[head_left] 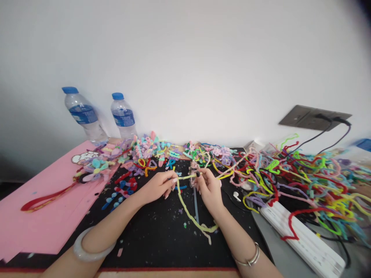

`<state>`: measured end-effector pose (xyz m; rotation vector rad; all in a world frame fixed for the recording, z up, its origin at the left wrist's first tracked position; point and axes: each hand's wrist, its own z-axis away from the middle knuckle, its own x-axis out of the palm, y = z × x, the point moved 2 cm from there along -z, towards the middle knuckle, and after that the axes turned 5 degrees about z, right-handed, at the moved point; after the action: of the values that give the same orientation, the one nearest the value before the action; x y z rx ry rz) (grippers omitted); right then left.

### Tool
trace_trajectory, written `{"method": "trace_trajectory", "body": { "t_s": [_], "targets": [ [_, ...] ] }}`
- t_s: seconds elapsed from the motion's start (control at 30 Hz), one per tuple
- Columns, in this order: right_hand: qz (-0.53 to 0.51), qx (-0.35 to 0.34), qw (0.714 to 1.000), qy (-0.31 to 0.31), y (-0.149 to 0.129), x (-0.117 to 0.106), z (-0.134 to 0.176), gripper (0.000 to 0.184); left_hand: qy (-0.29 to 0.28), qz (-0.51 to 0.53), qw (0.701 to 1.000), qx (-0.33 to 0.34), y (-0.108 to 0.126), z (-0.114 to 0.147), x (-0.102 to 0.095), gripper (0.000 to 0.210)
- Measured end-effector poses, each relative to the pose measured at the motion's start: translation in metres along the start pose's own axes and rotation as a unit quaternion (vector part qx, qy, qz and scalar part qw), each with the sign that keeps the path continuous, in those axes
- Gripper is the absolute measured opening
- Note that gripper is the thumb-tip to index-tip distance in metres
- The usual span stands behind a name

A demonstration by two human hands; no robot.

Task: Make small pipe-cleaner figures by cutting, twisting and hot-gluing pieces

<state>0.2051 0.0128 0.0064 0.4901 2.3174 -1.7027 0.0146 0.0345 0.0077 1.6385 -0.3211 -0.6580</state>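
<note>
Between my two hands runs a pale yellow-green pipe cleaner (pixel 185 210), a short stretch of it pulled nearly level above the black mat (pixel 139 235). The rest droops in a loop down to the mat and curves toward my right wrist. My left hand (pixel 162 185) pinches it at one end of that stretch. Thumb and fingers of my right hand (pixel 210 189) close on it at the other end. Behind my right hand, a clear stick-like strip (pixel 196 206) points down the mat; its upper part is hidden.
Bent pipe-cleaner pieces (pixel 147 148) line the wall. A tangle of loose pipe cleaners (pixel 313 181) covers the right, beside a white power strip (pixel 304 239) and a white earbud (pixel 237 196). Two water bottles (pixel 124 117) stand back left, behind pink sheets (pixel 49 216) and a red strap (pixel 46 200).
</note>
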Motion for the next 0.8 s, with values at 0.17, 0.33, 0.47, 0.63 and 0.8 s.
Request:
{"method": "trace_trajectory", "body": {
  "t_s": [0.17,0.33,0.47,0.63,0.8],
  "targets": [
    [0.063,-0.023,0.998,-0.002,-0.005,-0.013,-0.004,0.018,0.015,0.048,0.999,-0.003,0.000,-0.002,-0.012,0.027],
    [0.247,-0.088,0.961,-0.083,-0.014,-0.026,-0.004,0.029,0.039,0.123,0.992,-0.010,-0.003,-0.002,-0.030,0.024],
    [0.366,-0.122,0.917,-0.105,-0.013,-0.032,0.000,0.047,0.044,0.198,0.979,-0.023,-0.005,0.000,-0.038,0.022],
    [0.426,-0.086,0.897,-0.088,0.005,-0.032,-0.002,0.049,0.010,0.258,0.965,-0.045,-0.013,-0.001,-0.037,0.019],
    [0.434,-0.061,0.895,-0.079,0.018,-0.031,-0.008,0.047,0.009,0.277,0.960,-0.045,-0.019,-0.003,-0.037,0.020]
  ]
}}
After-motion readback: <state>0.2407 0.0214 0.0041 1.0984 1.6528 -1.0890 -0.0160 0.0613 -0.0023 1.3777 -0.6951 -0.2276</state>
